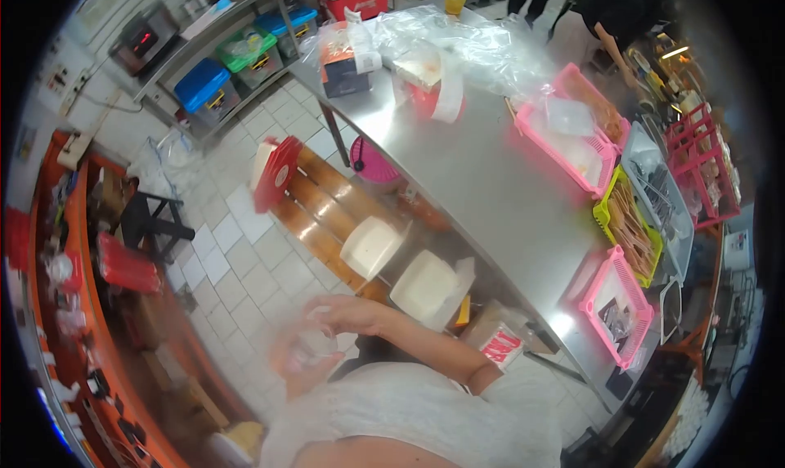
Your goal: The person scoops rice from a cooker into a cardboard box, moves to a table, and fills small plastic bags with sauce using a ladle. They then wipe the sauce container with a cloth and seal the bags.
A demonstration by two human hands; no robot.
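Observation:
My right hand (pixel 331 313) reaches across in front of my pale shirt, forearm bare, fingers curled. Just below it my left hand (pixel 296 367) is blurred by motion. Between the two hands sits a small clear plastic thing (pixel 317 342), and both seem to close on it; the blur hides what it is. The hands hover over the tiled floor (pixel 245 259), beside a wooden bench (pixel 315 202) with two white foam boxes (pixel 372 246) on it.
A long steel table (pixel 491 190) carries pink baskets (pixel 572 153), a yellow-green basket of sticks (pixel 630 231), clear plastic bags (pixel 466 43) and a red-and-white pack (pixel 500 345). A red lid (pixel 278 174) leans on the bench. Blue and green bins (pixel 204 88) stand under a shelf. An orange counter (pixel 82 247) runs on the left. A person in black (pixel 621 14) bends at the far end.

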